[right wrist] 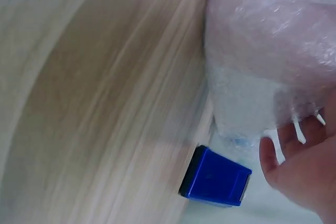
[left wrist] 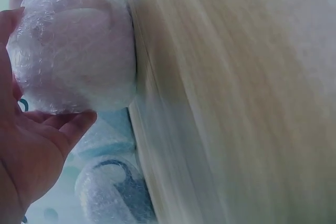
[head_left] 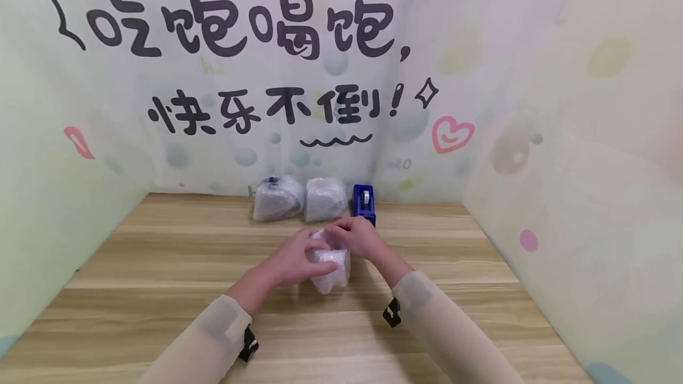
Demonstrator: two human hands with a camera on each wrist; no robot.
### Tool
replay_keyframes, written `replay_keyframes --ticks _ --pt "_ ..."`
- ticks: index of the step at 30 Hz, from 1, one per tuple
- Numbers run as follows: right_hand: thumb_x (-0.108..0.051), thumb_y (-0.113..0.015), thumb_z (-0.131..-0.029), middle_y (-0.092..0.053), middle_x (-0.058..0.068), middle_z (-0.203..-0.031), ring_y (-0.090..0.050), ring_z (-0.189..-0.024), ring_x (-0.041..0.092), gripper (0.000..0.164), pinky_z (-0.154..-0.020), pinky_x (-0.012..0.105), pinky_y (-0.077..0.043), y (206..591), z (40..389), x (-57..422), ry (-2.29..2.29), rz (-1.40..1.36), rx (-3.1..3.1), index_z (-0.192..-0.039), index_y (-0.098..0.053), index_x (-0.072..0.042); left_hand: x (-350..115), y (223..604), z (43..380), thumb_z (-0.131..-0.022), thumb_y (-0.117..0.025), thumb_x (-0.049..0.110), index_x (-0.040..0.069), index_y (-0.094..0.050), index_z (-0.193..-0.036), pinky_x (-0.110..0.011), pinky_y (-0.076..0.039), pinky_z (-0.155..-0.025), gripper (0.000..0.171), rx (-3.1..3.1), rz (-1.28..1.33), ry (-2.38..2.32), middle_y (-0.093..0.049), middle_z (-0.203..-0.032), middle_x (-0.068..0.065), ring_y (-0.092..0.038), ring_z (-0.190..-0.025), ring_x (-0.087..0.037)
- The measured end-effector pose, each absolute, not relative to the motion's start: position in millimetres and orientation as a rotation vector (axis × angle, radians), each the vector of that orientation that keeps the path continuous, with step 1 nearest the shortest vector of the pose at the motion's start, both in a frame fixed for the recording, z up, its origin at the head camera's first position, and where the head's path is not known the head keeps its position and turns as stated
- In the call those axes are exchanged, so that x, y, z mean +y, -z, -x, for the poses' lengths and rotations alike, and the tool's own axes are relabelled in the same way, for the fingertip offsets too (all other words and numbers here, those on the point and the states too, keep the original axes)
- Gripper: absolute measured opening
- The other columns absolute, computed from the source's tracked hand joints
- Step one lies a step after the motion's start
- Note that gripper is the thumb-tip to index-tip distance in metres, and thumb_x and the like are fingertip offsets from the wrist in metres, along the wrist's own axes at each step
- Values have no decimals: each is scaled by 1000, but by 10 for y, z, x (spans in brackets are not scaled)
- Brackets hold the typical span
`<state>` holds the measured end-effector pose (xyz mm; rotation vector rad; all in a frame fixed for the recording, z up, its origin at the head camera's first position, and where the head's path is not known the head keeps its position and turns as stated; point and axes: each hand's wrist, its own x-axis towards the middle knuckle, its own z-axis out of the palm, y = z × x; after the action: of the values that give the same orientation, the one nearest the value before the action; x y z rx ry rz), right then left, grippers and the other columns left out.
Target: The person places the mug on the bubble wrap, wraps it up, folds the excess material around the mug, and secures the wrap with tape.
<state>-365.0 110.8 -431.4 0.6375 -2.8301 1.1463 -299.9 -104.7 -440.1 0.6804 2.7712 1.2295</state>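
A small bundle in clear bubble wrap (head_left: pixel 332 272) stands on the wooden table in front of me. My left hand (head_left: pixel 292 258) grips its left side, thumb on the near face and fingers toward the top. At the bundle's upper right, my right hand (head_left: pixel 360 237) has bent fingers on the bubble wrap; the fingertips are partly hidden. In the left wrist view the wrapped bundle (left wrist: pixel 79 51) looks rounded and pinkish-white, and a curved band shows faintly through the plastic. What lies inside cannot be made out clearly.
Two other bubble-wrapped bundles, a left one (head_left: pixel 278 199) with a dark patch and a paler one (head_left: pixel 325 200), stand at the table's back edge by the printed wall. Beside them is a blue tape dispenser (head_left: pixel 364 201) with a roll, just beyond my right hand.
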Motion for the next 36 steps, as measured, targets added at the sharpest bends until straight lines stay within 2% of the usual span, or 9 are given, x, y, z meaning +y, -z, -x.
replay_keyframes --ticks 4,7,10,13,17,21,24,30,36 --pt "-29 -63 -112 -77 7 -98 -67 -93 19 31 -82 34 -56 4275 3502 1158 -1098 -606 -2628 -102 -84 -8 -1087 4418 3028 -106 -71 42 17 -83 -125 -60 -47 -121 33 2664 -694 -1430 -62 -155 -14 -56 -145 -36" --pt "-26 -63 -112 -71 5 -88 -62 -80 16 25 -70 29 -53 4181 3258 1170 -1199 -563 -2555 -102 -77 -8 -1119 4400 3077 -112 -61 31 11 -83 -121 -60 -49 -120 30 2596 -609 -1656 -67 -152 -17 -60 -143 -39" --pt "-34 -65 -111 -67 -1 -76 -60 -62 12 24 -53 27 -51 4087 2958 1140 -1255 -605 -2629 -100 -70 -13 -1124 4370 3142 -113 -59 24 8 -73 -136 -59 -51 -119 31 2531 -541 -1796 -63 -157 -19 -62 -144 -41" --pt "-42 -69 -108 -65 -6 -69 -59 -54 8 30 -48 26 -50 4075 2736 1088 -1159 -717 -2760 -95 -68 -16 -1104 4361 3203 -114 -54 20 10 -58 -157 -58 -48 -122 44 2439 -555 -1791 -55 -165 -19 -57 -148 -43" --pt "-45 -78 -102 -62 -10 -72 -56 -61 4 31 -54 23 -47 4149 2637 1056 -985 -761 -2836 -96 -64 -18 -1096 4389 3245 -115 -48 22 12 -61 -157 -56 -44 -126 45 2406 -511 -1733 -54 -167 -15 -50 -155 -40" --pt "-42 -87 -95 -60 -4 -81 -53 -70 9 38 -60 24 -45 4205 2684 1152 -988 -699 -2867 -102 -60 -17 -1204 4403 3206 -111 -51 18 6 -63 -154 -47 -57 -109 46 2405 -483 -1735 -58 -161 -20 -60 -141 -37" --pt "-35 -89 -94 -64 2 -93 -61 -81 15 39 -67 27 -53 4206 2757 1280 -1103 -665 -2894 -108 -60 -13 -1313 4393 3145 -104 -59 14 0 -59 -154 -41 -62 -93 52 2429 -540 -1692 -63 -151 -26 -67 -126 -35" --pt "-20 -84 -98 -74 11 -116 -74 -98 24 31 -83 39 -66 4222 2883 1469 -1245 -563 -2890 -120 -65 -11 -1354 4366 2957 -99 -80 26 1 -65 -149 -36 -65 -85 57 2579 -534 -1529 -73 -128 -20 -75 -111 -31" --pt "-22 -82 -101 -80 10 -122 -76 -97 23 27 -87 42 -66 4229 3047 1394 -1157 -519 -2847 -125 -73 -14 -1329 4372 2910 -103 -77 30 2 -69 -144 -37 -66 -80 50 2665 -468 -1509 -74 -128 -19 -76 -107 -29"
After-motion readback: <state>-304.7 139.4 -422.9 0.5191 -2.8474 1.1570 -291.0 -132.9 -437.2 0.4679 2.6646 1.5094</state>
